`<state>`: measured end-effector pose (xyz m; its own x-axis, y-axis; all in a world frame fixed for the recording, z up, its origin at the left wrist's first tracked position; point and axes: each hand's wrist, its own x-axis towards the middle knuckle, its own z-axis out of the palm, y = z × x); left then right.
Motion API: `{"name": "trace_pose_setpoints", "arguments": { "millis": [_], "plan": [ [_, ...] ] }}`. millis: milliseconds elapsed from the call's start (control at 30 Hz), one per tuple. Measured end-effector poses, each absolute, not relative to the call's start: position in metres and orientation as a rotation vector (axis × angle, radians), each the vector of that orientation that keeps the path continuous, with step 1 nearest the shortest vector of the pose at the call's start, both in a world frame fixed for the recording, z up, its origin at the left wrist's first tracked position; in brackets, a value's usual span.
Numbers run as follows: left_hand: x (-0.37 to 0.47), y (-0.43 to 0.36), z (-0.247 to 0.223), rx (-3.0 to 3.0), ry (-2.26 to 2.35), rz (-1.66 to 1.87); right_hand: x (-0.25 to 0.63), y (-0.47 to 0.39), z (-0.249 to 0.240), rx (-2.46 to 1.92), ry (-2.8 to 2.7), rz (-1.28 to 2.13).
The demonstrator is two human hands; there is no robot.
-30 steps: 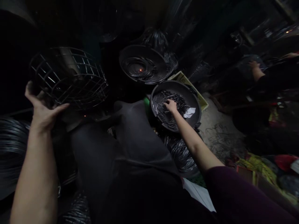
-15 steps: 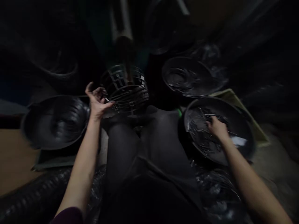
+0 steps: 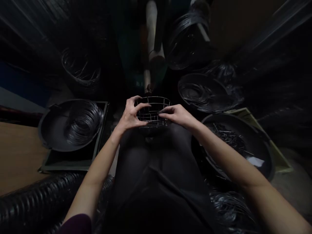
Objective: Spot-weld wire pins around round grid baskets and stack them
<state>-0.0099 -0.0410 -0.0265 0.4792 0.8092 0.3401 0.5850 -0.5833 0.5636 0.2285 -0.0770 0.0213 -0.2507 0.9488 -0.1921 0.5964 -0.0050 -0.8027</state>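
A round wire basket (image 3: 152, 113) of thin metal rods stands in front of my knees, below a machine's pale upright shaft (image 3: 151, 27). My left hand (image 3: 129, 114) curls round its left side, thumb low and fingers on the upper wires. At the basket's right side my right hand (image 3: 180, 115) is closed in a pinch, fingertips touching the wires. Whatever may be between those fingertips is too small to make out. Under my right forearm lies a dark basin (image 3: 259, 143) with many short metal wire pieces (image 3: 227, 136) in it.
Wire rings fill part of a left basin (image 3: 55, 130), which rests on a green-edged crate (image 3: 65, 165). More rings lie in a far-right basin (image 3: 214, 94). Coiled wire stacks (image 3: 41, 195) run along the lower left; bundled wire (image 3: 231, 208) sits lower right.
My right hand has left the basin of wire pieces and come to the basket's right side. My left hand has moved right and closed on the basket. The view has shifted.
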Motion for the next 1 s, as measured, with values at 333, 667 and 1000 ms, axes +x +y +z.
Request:
{"name": "trace_pose_setpoints", "arguments": {
  "millis": [333, 667, 1000],
  "plan": [
    [-0.01, -0.031, -0.036, 2.267, 1.234, 0.955, 0.22, -0.073, 0.004, -1.365, -2.612, 0.021],
    [-0.008, -0.013, -0.035, 2.219, 1.234, 0.984, 0.217, -0.054, 0.013, -1.342, -2.644, -0.12],
    [-0.011, -0.009, -0.026, 2.203, 1.209, 0.946, 0.213, -0.052, 0.02, -1.337, -2.676, -0.163]
  ]
}}
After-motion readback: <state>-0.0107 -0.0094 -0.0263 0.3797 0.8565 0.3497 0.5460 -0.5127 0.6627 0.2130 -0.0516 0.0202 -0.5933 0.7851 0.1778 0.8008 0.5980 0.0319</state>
